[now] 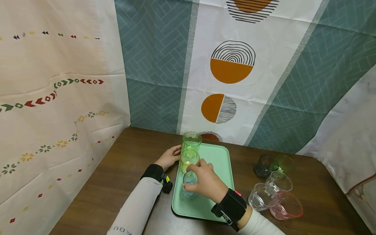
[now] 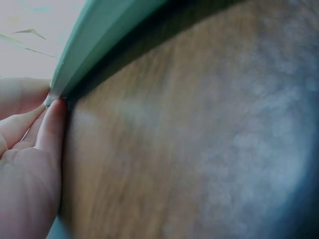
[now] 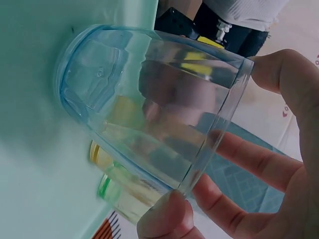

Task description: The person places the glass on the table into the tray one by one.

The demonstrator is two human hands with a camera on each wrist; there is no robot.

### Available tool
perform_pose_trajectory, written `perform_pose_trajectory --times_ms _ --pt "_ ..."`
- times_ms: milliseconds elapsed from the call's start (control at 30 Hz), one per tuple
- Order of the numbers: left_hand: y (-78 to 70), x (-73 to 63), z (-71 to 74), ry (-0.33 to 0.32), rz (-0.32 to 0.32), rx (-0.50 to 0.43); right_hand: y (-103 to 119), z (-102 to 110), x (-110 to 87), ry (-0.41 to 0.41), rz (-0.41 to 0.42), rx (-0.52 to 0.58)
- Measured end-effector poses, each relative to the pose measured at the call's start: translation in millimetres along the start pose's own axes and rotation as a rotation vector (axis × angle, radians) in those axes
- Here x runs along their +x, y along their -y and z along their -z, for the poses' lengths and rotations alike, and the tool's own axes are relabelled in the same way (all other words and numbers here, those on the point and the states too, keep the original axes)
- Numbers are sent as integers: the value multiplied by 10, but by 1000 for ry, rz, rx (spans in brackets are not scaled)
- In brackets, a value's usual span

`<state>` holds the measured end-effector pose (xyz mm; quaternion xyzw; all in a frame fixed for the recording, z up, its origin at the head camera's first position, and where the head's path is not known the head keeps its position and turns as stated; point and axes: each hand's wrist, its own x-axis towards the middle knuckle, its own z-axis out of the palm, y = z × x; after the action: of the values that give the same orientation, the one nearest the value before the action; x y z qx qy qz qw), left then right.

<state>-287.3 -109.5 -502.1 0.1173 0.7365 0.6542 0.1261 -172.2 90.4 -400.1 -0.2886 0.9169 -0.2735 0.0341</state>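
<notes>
Holding the blue glass (image 1: 189, 193) by its top is your right hand (image 1: 208, 182). Your thumb and fingers are bent around the rim, and the open end of the glass points up. The blue glass is over the near part of the green tray (image 1: 216, 160), on its left side. You cannot tell for sure if its bottom touches the tray.

Your left hand (image 1: 169, 158) is at the left edge of the tray, next to the yellow glass (image 1: 189, 157). The left wrist view shows your fingers pinching the tray's rim. Some of that hand is cut off there.

The three glasses make a line along the tray's left side. The green glass (image 1: 191, 143) is the farthest from you, the yellow glass is in the middle, and the blue glass is the closest. The green and yellow ones stand upright.

The tray lies on a brown wooden bench (image 1: 100, 199). To the right of the tray, more glasses stand close together on the bench: a dark glass (image 1: 262, 169), a pale green glass (image 1: 286, 164), two clear glasses (image 1: 259, 199) and a pink glass (image 1: 285, 209). You have a black band (image 1: 233, 207) on each wrist, and your sleeves (image 1: 138, 205) are white. A patterned cloth (image 1: 155, 58) hangs behind the bench.
</notes>
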Motion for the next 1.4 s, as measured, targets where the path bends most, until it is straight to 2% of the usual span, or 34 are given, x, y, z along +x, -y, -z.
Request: perform_pose_trajectory --times_ms 300,800,1067,1400 --pt "14 -1 -16 -26 15 19 73 -95 44 -4 4 -14" --pt "12 21 -36 -50 19 21 155 -116 60 -12 -8 -42" --pt "19 32 -29 -49 15 -7 160 -134 71 -13 -17 -58" --pt "15 24 -25 -40 17 10 155 -146 59 -18 -15 -60"
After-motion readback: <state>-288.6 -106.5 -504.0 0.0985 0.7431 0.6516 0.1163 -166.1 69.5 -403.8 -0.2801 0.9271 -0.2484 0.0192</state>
